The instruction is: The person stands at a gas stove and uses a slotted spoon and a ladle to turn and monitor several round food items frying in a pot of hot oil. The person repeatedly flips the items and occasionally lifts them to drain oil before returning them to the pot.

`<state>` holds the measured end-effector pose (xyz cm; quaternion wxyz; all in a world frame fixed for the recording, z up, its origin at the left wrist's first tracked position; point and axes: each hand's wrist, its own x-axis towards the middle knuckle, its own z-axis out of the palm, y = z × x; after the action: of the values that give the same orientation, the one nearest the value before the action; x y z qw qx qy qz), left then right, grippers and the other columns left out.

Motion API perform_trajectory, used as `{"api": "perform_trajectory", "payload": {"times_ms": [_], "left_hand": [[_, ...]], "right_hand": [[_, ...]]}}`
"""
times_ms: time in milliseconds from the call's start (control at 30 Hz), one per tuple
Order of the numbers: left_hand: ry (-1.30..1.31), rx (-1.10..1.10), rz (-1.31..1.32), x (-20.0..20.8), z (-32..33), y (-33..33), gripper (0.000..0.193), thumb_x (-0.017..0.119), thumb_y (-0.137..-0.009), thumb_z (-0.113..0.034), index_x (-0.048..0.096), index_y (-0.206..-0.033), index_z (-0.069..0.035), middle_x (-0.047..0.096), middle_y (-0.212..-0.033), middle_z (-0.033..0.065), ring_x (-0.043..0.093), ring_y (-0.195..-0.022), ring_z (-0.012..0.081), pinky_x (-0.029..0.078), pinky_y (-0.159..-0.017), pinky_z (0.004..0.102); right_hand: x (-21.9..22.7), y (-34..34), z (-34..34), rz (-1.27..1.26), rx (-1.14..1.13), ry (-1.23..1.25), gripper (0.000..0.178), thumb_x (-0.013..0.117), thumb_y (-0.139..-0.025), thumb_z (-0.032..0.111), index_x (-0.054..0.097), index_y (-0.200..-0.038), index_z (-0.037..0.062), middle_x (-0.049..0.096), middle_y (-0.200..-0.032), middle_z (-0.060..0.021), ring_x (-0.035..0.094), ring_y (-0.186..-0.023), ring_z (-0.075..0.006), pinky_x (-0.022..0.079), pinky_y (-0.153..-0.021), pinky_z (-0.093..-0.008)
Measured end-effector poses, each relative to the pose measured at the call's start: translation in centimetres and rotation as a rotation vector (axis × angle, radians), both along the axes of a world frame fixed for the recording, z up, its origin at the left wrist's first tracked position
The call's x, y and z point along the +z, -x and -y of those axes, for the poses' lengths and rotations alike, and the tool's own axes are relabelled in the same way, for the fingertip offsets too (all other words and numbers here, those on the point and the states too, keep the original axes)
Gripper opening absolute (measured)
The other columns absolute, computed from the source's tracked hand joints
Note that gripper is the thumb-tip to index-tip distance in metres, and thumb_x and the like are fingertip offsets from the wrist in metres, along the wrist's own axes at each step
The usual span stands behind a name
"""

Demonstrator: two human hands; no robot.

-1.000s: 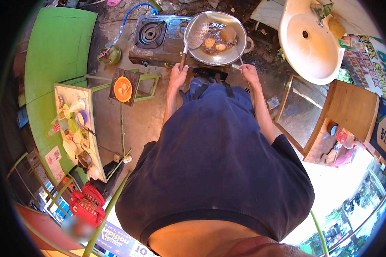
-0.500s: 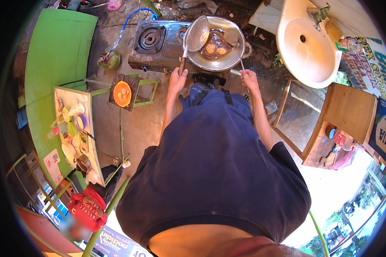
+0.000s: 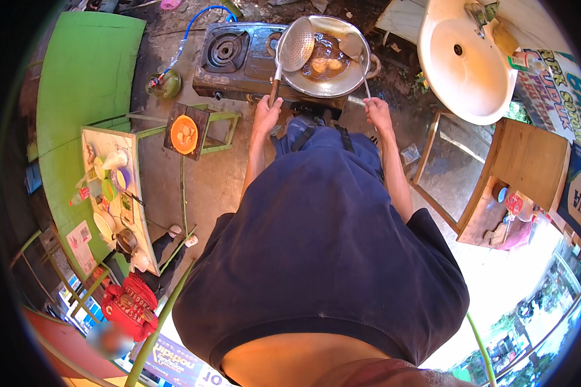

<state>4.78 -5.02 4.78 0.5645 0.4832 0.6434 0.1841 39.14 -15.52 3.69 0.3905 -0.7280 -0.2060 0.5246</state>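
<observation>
My left hand [image 3: 266, 115] is closed round the wooden handle of a round perforated skimmer [image 3: 297, 51], whose bowl rests over the left side of a metal wok [image 3: 329, 84]. In my right hand [image 3: 377, 112] is the thin metal handle of a spatula [image 3: 353, 46], its flat blade at the wok's right inner side. Several pale, roundish pieces of food [image 3: 327, 64] lie together in brown oil in the middle of the wok. The wok sits on the right burner of a two-burner gas stove [image 3: 239, 84]; the burner beneath it is hidden.
An orange bowl [image 3: 184, 135] with pale roundish pieces stands on a small stool to the left. Beyond it is a table [image 3: 139, 222] with bowls and bottles. A white sink [image 3: 458, 84] is at the right. A person in red [image 3: 129, 306] sits at the lower left.
The spatula blade has shifted slightly up and right, and the food pieces have moved a little. The skimmer stays over the wok's left side. Both hands keep their grip.
</observation>
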Motion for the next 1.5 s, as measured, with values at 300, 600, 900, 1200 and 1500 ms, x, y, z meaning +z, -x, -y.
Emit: {"api": "perform_trajectory", "payload": {"times_ms": [300,600,900,1200,1500], "left_hand": [[-0.013,-0.02,-0.01,0.5,0.3,-0.8,0.037,0.064,-0.095,-0.031,0.061,-0.107,0.003,0.065,-0.078,0.0125,0.063,-0.075,0.0224,0.049,-0.072,0.0383],[-0.079,0.021,-0.11,-1.2,1.2,-0.1,0.043,0.064,-0.094,-0.033,0.06,-0.116,0.005,0.068,-0.084,0.0152,0.066,-0.078,0.0238,0.05,-0.076,0.0383],[-0.043,-0.005,-0.088,-0.5,1.5,0.3,0.046,0.064,-0.094,-0.033,0.059,-0.117,0.006,0.069,-0.088,0.0167,0.067,-0.081,0.0257,0.05,-0.078,0.0396],[-0.059,0.035,-0.04,-0.8,2.1,0.2,0.043,0.064,-0.095,-0.032,0.059,-0.115,0.006,0.068,-0.086,0.0156,0.067,-0.079,0.0237,0.051,-0.075,0.0387],[-0.064,-0.014,-0.062,-0.3,1.7,0.0,0.047,0.065,-0.094,-0.031,0.059,-0.118,0.009,0.069,-0.084,0.0155,0.067,-0.075,0.0223,0.051,-0.071,0.0377]], "right_hand": [[0.2,0.1,0.7,-0.034,-0.012,0.006,0.022,0.053,-0.101,0.021,0.065,-0.102,0.0022,0.052,-0.068,0.0032,0.044,-0.05,-0.0047,0.035,-0.043,-0.0222],[1.0,1.0,1.2,-0.027,-0.035,-0.001,0.022,0.053,-0.101,0.022,0.065,-0.101,0.0038,0.052,-0.07,0.0036,0.043,-0.051,-0.0045,0.034,-0.044,-0.0215],[0.9,1.4,1.6,-0.042,-0.038,-0.001,0.022,0.052,-0.101,0.021,0.065,-0.101,0.0032,0.051,-0.07,0.0036,0.041,-0.052,-0.0043,0.033,-0.044,-0.0218],[0.9,0.8,1.4,-0.017,0.075,0.017,0.023,0.052,-0.097,0.021,0.067,-0.096,0.0041,0.055,-0.066,0.0028,0.048,-0.051,-0.0066,0.04,-0.045,-0.0246],[-0.4,0.7,2.1,0.084,0.15,0.039,0.025,0.052,-0.096,0.021,0.069,-0.097,0.0033,0.058,-0.067,0.0011,0.052,-0.052,-0.0095,0.043,-0.047,-0.0268]]}}
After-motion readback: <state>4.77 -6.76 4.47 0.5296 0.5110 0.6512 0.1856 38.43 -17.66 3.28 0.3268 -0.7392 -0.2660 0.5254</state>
